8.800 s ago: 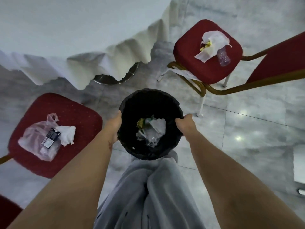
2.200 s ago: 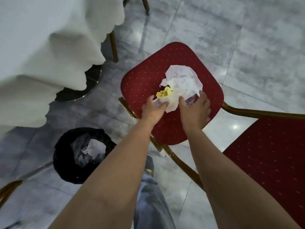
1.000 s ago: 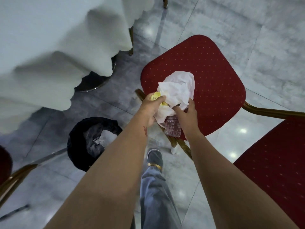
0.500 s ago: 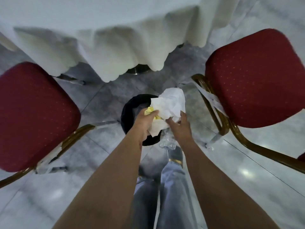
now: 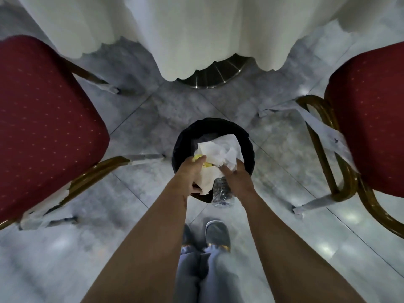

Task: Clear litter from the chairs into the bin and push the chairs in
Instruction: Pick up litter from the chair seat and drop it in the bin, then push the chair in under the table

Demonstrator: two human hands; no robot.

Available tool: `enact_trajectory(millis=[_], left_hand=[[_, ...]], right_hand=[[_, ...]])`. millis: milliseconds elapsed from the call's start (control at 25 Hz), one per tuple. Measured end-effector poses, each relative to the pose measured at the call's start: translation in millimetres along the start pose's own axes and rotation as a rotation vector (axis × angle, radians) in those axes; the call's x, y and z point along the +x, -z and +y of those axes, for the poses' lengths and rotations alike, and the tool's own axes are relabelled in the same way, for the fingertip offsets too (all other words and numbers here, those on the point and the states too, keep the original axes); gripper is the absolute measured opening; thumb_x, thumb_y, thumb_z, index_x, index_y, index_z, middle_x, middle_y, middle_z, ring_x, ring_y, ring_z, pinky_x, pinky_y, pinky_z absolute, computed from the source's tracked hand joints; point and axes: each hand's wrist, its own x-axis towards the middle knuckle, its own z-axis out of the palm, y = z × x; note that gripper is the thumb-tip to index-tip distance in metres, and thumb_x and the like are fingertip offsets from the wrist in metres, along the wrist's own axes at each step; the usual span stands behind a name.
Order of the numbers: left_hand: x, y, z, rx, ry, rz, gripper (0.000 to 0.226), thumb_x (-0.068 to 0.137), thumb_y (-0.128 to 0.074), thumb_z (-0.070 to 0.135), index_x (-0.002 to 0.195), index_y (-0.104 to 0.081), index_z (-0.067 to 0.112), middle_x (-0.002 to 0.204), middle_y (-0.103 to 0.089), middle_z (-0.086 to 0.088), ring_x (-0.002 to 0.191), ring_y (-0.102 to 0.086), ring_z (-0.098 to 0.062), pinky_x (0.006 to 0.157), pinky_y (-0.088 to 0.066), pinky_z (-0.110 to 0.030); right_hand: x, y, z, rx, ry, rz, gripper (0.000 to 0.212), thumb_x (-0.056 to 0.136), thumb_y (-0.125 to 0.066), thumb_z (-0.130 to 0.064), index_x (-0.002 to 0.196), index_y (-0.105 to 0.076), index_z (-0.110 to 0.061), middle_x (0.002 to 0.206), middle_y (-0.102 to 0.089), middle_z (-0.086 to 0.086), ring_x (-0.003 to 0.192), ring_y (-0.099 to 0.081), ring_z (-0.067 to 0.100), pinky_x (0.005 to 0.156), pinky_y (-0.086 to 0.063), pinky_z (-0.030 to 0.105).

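A black bin stands on the floor in front of my feet. Over its mouth I hold a bundle of litter with both hands: crumpled white paper with a yellow scrap in it. My left hand grips the paper and yellow scrap from the left. My right hand grips the paper's right side, and a crushed clear plastic bottle hangs under it over the bin's near rim. A red chair stands to the left and another red chair to the right, both seats bare.
The white tablecloth hangs across the top, with the table's round metal base behind the bin. Gold chair legs with torn white wrapping stick out on both sides. Grey marble floor lies all around, my shoes just behind the bin.
I lifted the paper, yellow scrap and bottle off the right chair and turned back to the bin. The bundle has moved from beside the bin's edge to over its mouth.
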Motion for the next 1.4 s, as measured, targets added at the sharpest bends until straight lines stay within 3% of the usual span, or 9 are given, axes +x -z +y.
enact_trajectory(millis=[160,280,400,560,720,960,1120,1240,1400], left_hand=[[38.2,-11.7,9.4,0.0,-0.018,-0.043,0.056,0.095,-0.052,0.049,0.148,-0.033,0.04,0.133,-0.05,-0.009,0.11,-0.054,-0.033,0.087,-0.046,-0.04],[42.6,-15.2,4.4,0.031,-0.025,-0.03,0.05,0.097,-0.049,0.045,0.145,-0.037,0.039,0.14,-0.042,0.0,0.121,-0.046,-0.029,0.098,-0.04,-0.04],[17.8,-7.2,-2.2,0.091,-0.099,-0.028,0.051,0.098,-0.047,0.044,0.147,-0.036,0.034,0.15,-0.039,-0.002,0.132,-0.042,-0.029,0.102,-0.035,-0.038],[-49.1,18.8,-10.2,0.202,-0.227,0.064,0.053,0.099,-0.048,0.036,0.148,-0.038,0.021,0.151,-0.04,-0.009,0.134,-0.042,-0.03,0.105,-0.035,-0.033],[-148.5,50.6,-20.7,0.275,-0.305,0.114,0.055,0.099,-0.048,0.039,0.148,-0.039,0.015,0.153,-0.038,-0.012,0.137,-0.04,-0.031,0.113,-0.034,-0.037],[-290.0,95.6,-35.6,0.35,-0.414,0.199,0.044,0.103,-0.042,0.03,0.137,-0.048,0.004,0.143,-0.048,-0.016,0.131,-0.045,-0.033,0.109,-0.037,-0.038],[-351.7,148.9,-58.1,0.378,-0.521,0.289,0.036,0.099,-0.048,0.032,0.123,-0.061,0.008,0.13,-0.06,-0.01,0.119,-0.056,-0.03,0.1,-0.043,-0.035],[-380.6,200.0,-89.3,0.416,-0.541,0.414,0.039,0.097,-0.046,0.041,0.124,-0.06,0.017,0.129,-0.06,-0.008,0.112,-0.058,-0.031,0.092,-0.046,-0.036],[-408.0,278.4,-136.8,0.386,-0.592,0.587,0.046,0.097,-0.046,0.043,0.136,-0.051,0.02,0.135,-0.054,-0.01,0.122,-0.051,-0.032,0.103,-0.043,-0.04]], right_hand=[[30.9,-1.5,2.6,-0.001,0.051,0.041,0.078,0.095,-0.054,-0.051,0.157,-0.018,-0.022,0.153,-0.042,0.009,0.137,-0.043,0.03,0.103,-0.039,0.038],[28.9,0.6,14.1,-0.04,0.05,0.084,0.075,0.096,-0.054,-0.048,0.156,-0.019,-0.02,0.155,-0.039,0.008,0.139,-0.041,0.031,0.104,-0.038,0.037],[-1.1,3.8,13.1,-0.087,0.048,0.064,0.074,0.096,-0.056,-0.044,0.156,-0.02,-0.02,0.155,-0.038,0.009,0.139,-0.04,0.031,0.105,-0.037,0.037],[-73.3,15.7,-12.2,-0.226,0.148,0.035,0.073,0.094,-0.058,-0.043,0.154,-0.024,-0.017,0.155,-0.037,0.012,0.139,-0.039,0.031,0.107,-0.036,0.038],[-160.9,34.4,-52.9,-0.343,0.296,0.017,0.068,0.094,-0.059,-0.041,0.151,-0.032,-0.015,0.152,-0.041,0.011,0.137,-0.042,0.03,0.105,-0.04,0.04],[-279.3,45.8,-108.0,-0.459,0.417,-0.02,0.062,0.095,-0.055,-0.039,0.148,-0.037,-0.012,0.149,-0.045,0.014,0.135,-0.044,0.032,0.107,-0.04,0.042],[-347.6,25.9,-137.3,-0.629,0.559,-0.066,0.066,0.097,-0.05,-0.045,0.152,-0.032,-0.014,0.152,-0.042,0.012,0.138,-0.041,0.031,0.11,-0.038,0.045],[-394.0,-3.4,-151.2,-0.706,0.65,-0.095,0.066,0.098,-0.049,-0.045,0.152,-0.032,-0.012,0.154,-0.039,0.011,0.14,-0.039,0.029,0.111,-0.037,0.041],[-443.0,-63.7,-159.6,-0.637,0.685,-0.136,0.061,0.099,-0.05,-0.043,0.149,-0.036,-0.012,0.152,-0.04,0.01,0.138,-0.04,0.03,0.106,-0.037,0.038]])
